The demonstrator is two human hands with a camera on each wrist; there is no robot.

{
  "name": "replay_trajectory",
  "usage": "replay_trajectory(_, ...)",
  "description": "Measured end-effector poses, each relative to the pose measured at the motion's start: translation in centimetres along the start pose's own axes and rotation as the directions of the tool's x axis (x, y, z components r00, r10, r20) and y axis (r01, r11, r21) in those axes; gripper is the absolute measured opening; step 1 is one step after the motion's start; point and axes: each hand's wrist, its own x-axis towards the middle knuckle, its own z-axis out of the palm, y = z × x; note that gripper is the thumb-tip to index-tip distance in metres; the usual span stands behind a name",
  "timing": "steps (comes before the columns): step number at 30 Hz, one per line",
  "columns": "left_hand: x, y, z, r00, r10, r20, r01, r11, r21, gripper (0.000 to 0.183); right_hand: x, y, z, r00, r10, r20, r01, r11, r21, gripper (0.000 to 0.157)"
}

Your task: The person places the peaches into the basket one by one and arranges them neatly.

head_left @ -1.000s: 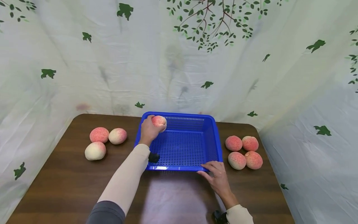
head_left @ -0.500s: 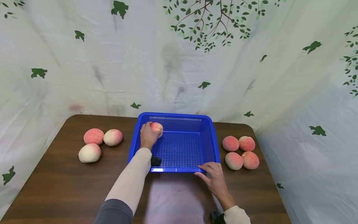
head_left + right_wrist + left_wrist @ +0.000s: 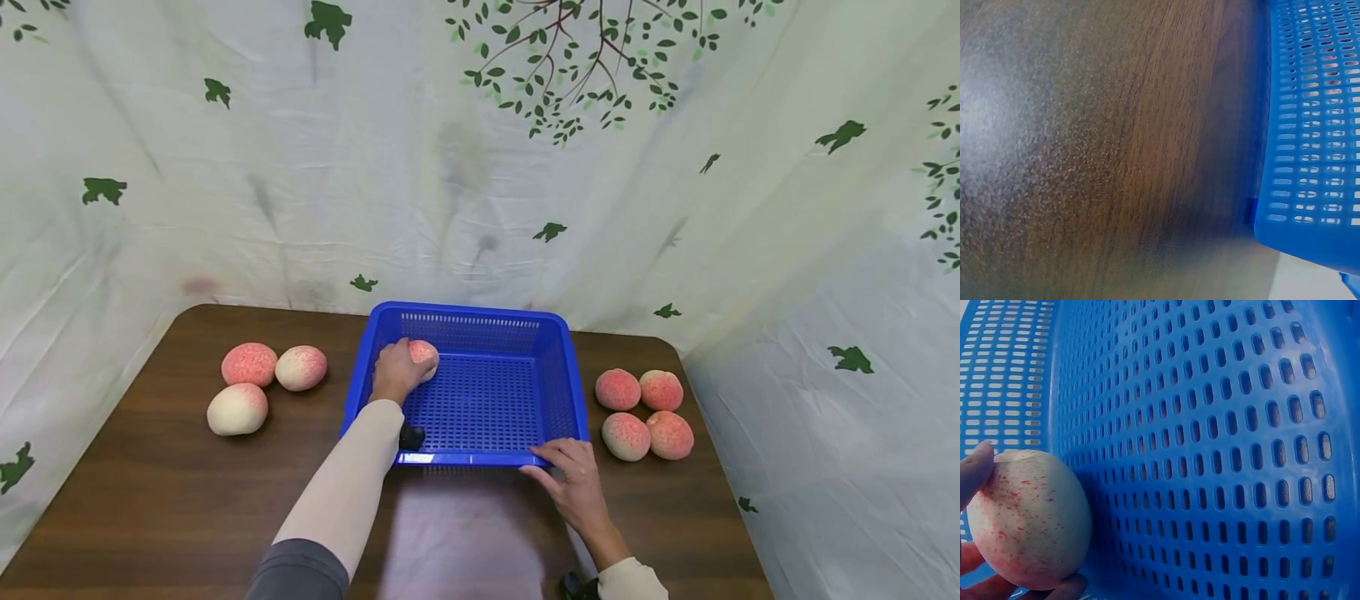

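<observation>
A blue plastic basket (image 3: 480, 310) with slotted walls stands in the middle of the table. My left hand (image 3: 393, 371) reaches inside its left part and holds a pink-and-cream peach (image 3: 424, 360). In the left wrist view, thumb and fingers lie around that peach (image 3: 1032, 519), low over the slotted floor; whether it touches the floor I cannot tell. At the basket's front right corner, my right hand (image 3: 576, 479) grips the rim, fingers over the top and thumb in front. The right wrist view has the basket's outer wall (image 3: 1310, 144) but no hand.
Three peaches (image 3: 249, 365) lie grouped on the brown table (image 3: 135, 492) left of the basket. Several more peaches (image 3: 626, 437) are clustered to its right. Close behind the table hangs a pale cloth (image 3: 420, 167) printed with leaves.
My left hand has lowered the peach from rim height down into the basket, still holding it. The right hand stays on the rim. The head view has shifted slightly.
</observation>
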Motion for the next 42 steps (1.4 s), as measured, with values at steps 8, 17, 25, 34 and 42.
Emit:
replay_trajectory(8, 0.2, 0.3, 0.6, 1.0, -0.022, -0.022, 0.021, 0.999, -0.041, 0.072, -0.2, 0.1, 0.0, 1.0, 0.006, -0.006, -0.006, 1.0, 0.004, 0.033)
replay_trajectory(17, 0.4, 0.5, 0.5, 0.999, 0.007, -0.04, -0.008, 1.0, -0.014, 0.073, -0.1, 0.0, 0.2, 1.0, 0.004, -0.007, -0.004, 1.0, -0.005, 0.034)
replay_trajectory(25, 0.2, 0.6, -0.2, 0.996, 0.075, -0.045, -0.073, 0.997, 0.039, 0.073, 0.0, -0.3, 0.1, 1.0, 0.0, -0.008, 0.0, 1.0, -0.004, 0.033)
replay_trajectory(34, 0.5, 1.2, -3.2, 0.986, 0.167, 0.019, -0.167, 0.986, -0.023, 0.074, 0.0, -0.3, 0.0, 1.0, 0.008, -0.011, -0.008, 1.0, 0.001, 0.028)
replay_trajectory(42, -0.5, -0.3, -8.9, 0.987, 0.155, 0.05, -0.128, 0.928, -0.35, 0.068, -0.1, -0.5, 0.1, 1.0, 0.015, -0.006, -0.015, 1.0, 0.001, 0.029)
